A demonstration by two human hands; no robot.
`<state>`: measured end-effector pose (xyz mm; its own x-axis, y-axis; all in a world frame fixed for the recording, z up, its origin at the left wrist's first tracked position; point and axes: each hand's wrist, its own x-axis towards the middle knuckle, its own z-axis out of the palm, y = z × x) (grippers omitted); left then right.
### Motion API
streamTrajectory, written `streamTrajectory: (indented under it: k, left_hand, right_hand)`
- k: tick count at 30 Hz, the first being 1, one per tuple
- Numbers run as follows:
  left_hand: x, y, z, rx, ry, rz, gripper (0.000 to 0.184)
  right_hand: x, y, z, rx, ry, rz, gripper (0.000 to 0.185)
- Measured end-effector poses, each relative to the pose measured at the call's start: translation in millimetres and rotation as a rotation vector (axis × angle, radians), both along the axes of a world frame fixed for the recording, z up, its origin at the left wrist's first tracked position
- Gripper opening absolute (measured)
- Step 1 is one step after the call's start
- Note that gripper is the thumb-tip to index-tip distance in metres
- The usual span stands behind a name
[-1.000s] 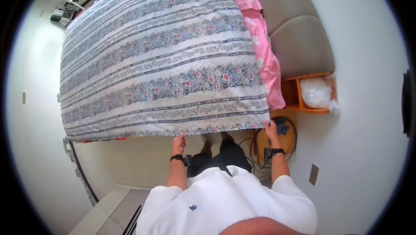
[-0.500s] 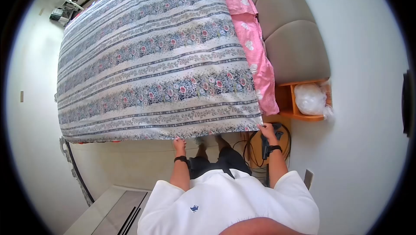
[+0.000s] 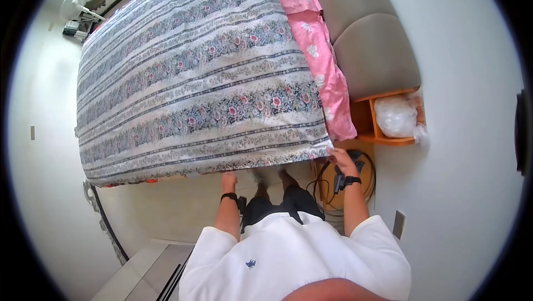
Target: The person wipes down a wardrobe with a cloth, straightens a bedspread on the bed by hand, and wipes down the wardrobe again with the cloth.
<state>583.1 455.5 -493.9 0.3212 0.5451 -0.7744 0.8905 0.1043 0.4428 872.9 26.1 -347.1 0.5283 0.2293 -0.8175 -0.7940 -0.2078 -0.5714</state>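
the item under inspection is a floral striped bed cover [image 3: 214, 104], spread across the bed with its bands running lengthwise from one side of the view toward the headboard end. its near hem hangs at the bedside, facing the person; the corner nearest the headboard is raised in the right hand.

right hand [image 3: 341, 160]: closed, gripping the cover's corner between thumb and fingers. a dark wristband [image 3: 351, 180] with a small device sits on this wrist. left hand [image 3: 229, 179]: positioned at the same hem, toward the middle of the near side. its fingers are partly hidden at the cloth edge; whether it grips the fabric cannot be told. a dark band [image 3: 228, 196] is noted on this wrist also.

pink bedding [image 3: 315, 51] with white motifs lies alongside the cover, between it and a padded grey-brown headboard [image 3: 377, 51]. beside the headboard's near end stands an open wooden compartment [image 3: 388, 141], holding a translucent plastic bag [image 3: 396, 116]. dark cables [image 3: 371, 190] lie looped on the floor near the right forearm. a white fan [image 3: 71, 8] stands beyond the far corner. minor creases are visible across the cover.
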Motion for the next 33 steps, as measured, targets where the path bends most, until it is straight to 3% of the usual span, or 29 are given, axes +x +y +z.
streamTrajectory:
  k: [2,3,4,5,6,8,10,13,15,18,20,22,23,24,25,27,28,30,33]
  left_hand:
    - [52,-10,33,-0.051,-0.083,0.227,0.02]
    - [73,-18,53,-0.05,-0.083,0.227,0.02]
    - [90,-29,71,-0.083,-0.033,0.44,0.017]
    - [93,-34,73,-0.116,0.02,0.656,0.017]
    - [92,-33,72,-0.116,0.02,0.656,0.017]
    - [85,-38,51,-0.252,-0.313,0.922,0.03]
    - [87,-41,48,-0.272,-0.312,0.949,0.029]
    - [69,-45,41,-0.09,-0.289,0.813,0.024]
    - [60,-41,38,-0.06,-0.286,0.494,0.017]
    - [59,-47,52,-0.157,-0.206,0.479,0.015]
    - [52,-50,48,-0.123,-0.169,0.375,0.019]
    - [59,-49,60,-0.087,-0.135,0.255,0.023]
    - [73,-51,84,-0.227,0.023,0.219,0.027]
    - [85,-50,100,-0.363,0.184,0.181,0.034]
    - [85,-44,98,-0.509,0.18,0.124,0.036]
    - [94,-21,61,-0.552,0.138,0.132,0.034]
    - [99,-9,41,-0.598,0.094,0.151,0.032]
    - [129,10,34,-0.322,-0.022,-0.083,0.029]
    - [201,17,100,0.093,-0.099,-0.403,0.038]
  right_hand:
    - [-3,7,22,0.34,0.024,-0.244,0.02]
    - [-4,8,21,0.329,-0.001,-0.251,0.022]
    - [-4,5,19,0.327,0.0,-0.246,0.022]
    - [-5,-3,12,0.074,-0.027,-0.069,0.022]
    - [-8,-9,5,-0.179,-0.056,0.099,0.023]
    - [-14,-30,-32,-0.259,-0.201,0.229,0.024]
    - [-13,-33,-40,-0.329,-0.345,0.356,0.025]
    - [-12,-30,-21,-0.211,-0.24,0.277,0.024]
    - [-6,-23,16,0.076,-0.055,0.032,0.024]
    - [-6,-32,29,0.265,0.048,0.1,0.025]
    - [-6,-33,25,0.206,0.055,0.109,0.024]
    - [-7,-37,5,-0.391,-0.018,0.345,0.027]
    - [-7,-41,-14,-0.386,-0.019,0.327,0.027]
    - [-1,-46,-33,-0.533,-0.242,0.387,0.029]
    - [5,-48,-45,-0.682,-0.463,0.448,0.032]
    - [30,-33,-48,-0.429,-0.385,0.34,0.034]
    - [43,-18,-40,-0.441,-0.55,0.343,0.033]
    - [77,23,-4,-0.432,-0.74,0.347,0.029]
    - [139,66,-11,-0.278,-0.726,0.362,0.027]
